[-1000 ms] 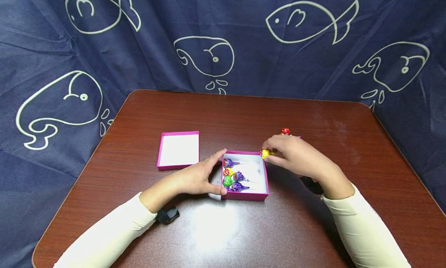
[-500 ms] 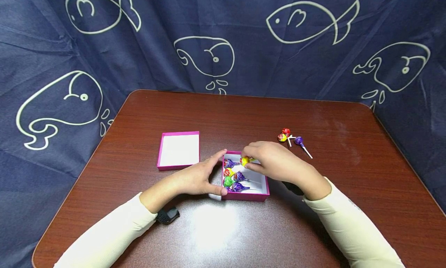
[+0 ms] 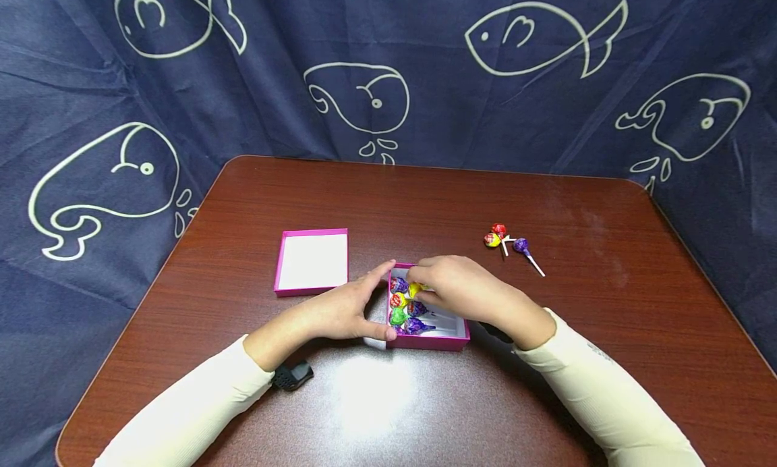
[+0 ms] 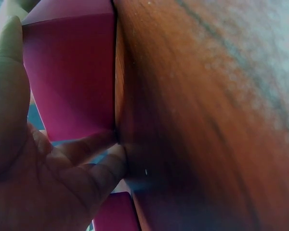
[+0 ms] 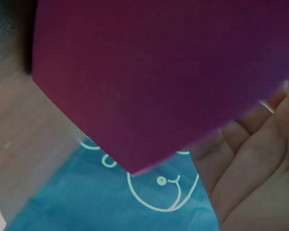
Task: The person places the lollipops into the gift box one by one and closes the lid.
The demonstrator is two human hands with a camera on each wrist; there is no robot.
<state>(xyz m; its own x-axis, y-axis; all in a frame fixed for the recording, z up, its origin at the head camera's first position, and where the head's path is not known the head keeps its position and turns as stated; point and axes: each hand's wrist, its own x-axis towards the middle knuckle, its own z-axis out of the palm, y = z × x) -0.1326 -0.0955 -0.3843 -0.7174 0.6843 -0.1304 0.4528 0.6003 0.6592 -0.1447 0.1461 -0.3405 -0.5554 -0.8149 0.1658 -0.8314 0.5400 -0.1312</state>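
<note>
In the head view, the left hand [image 3: 341,312] blocks the square magenta cardboard box [image 3: 427,343] at nine o'clock, the right hand [image 3: 466,290] at three. A hand could pass over the brown wood-grain tabletop [image 3: 419,200] at six, or at twelve, between the shallow, white-lined magenta lid [image 3: 312,262] at ten and three wrapped red, yellow and purple lollipops [image 3: 521,245] at two.

A round, yellow-wrapped lollipop [image 3: 415,289] sits pinched in your right hand [image 3: 463,286], inside a square, open-topped magenta box [image 3: 427,343].
The box rests flat before you, its interior white. Beside your yellow lollipop, purple-wrapped lollipops [image 3: 419,326], a red-and-yellow-wrapped lollipop [image 3: 398,300] and a green-wrapped lollipop [image 3: 397,316] lie bunched toward the left wall; your hand hides the yellow one's stick.
</note>
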